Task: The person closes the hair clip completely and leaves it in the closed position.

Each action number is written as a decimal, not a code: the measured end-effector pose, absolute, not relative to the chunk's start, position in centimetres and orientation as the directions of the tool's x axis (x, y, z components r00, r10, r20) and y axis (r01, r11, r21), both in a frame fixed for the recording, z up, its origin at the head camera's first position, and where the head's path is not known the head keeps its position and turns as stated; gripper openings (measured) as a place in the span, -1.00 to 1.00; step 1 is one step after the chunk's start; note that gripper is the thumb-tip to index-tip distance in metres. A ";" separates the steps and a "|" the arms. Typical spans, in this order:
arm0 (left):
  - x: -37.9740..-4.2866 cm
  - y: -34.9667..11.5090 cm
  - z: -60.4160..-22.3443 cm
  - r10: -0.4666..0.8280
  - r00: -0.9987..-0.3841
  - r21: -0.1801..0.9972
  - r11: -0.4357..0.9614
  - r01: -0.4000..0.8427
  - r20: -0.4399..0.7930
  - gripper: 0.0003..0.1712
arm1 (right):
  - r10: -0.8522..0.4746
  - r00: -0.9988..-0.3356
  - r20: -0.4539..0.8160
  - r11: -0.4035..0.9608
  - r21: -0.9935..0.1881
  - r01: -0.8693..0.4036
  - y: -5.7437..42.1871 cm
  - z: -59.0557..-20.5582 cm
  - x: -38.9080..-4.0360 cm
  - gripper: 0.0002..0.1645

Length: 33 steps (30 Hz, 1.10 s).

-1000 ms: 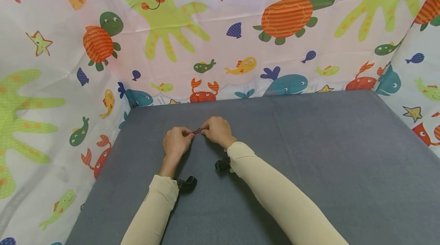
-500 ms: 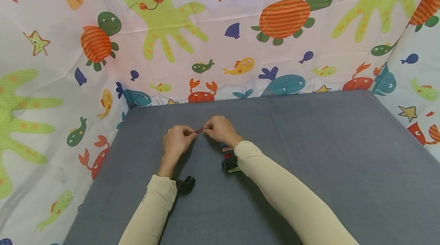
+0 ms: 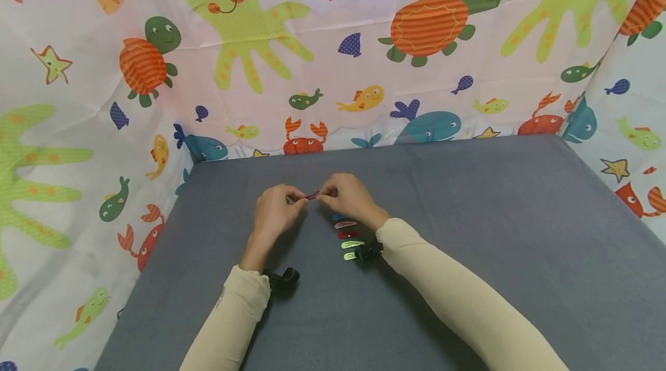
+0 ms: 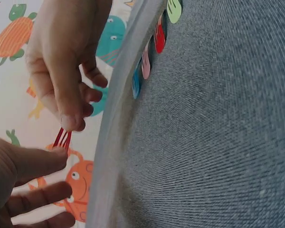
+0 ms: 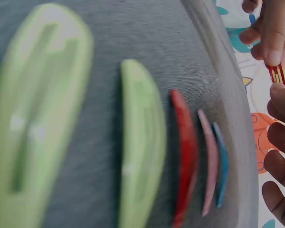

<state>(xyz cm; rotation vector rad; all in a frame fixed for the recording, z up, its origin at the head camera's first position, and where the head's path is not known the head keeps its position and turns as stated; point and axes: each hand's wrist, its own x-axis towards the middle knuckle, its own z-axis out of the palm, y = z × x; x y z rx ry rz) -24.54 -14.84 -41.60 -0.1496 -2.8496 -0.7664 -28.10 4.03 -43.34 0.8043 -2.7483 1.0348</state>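
Note:
A red snap hair clip is stretched between both hands above the grey cloth. My left hand pinches its left end, and my right hand pinches the other end. The left wrist view gives the clip's slender red prongs between the fingertips. Below the right hand lies a column of hair clips: a blue one, a pink one, a red one and two light green ones. The nearest green clip is partly covered by the right wrist camera.
A grey cloth covers the table. Behind it and along the sides hangs a curtain printed with sea animals. Black wrist cameras stick out under both forearms, the left one close to the cloth.
Both hands have shifted a little to the right with the red hair clip. The right forearm has moved right as well, uncovering the column of clips that it hid before.

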 end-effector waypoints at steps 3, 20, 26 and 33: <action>-24.5 -14.5 -41.5 0.085 -0.976 0.497 0.850 0.177 0.202 -0.92 | -0.431 -0.852 0.296 0.609 -0.601 -0.517 4.8 -43.6 -27.6 -0.87; -23.4 -12.7 -40.9 0.195 -0.958 0.528 0.802 0.278 0.209 -0.93 | -0.351 -0.850 0.392 0.533 -0.663 -0.526 7.7 -44.0 -25.2 -0.92; -23.1 -12.1 -40.9 0.214 -0.954 0.526 0.798 0.296 0.212 -0.93 | -0.332 -0.849 0.412 0.514 -0.675 -0.529 8.4 -44.0 -24.7 -0.92; -22.7 -11.5 -40.7 0.225 -0.949 0.520 0.796 0.310 0.221 -0.90 | -0.307 -0.847 0.434 0.491 -0.690 -0.532 9.0 -44.1 -24.3 -0.93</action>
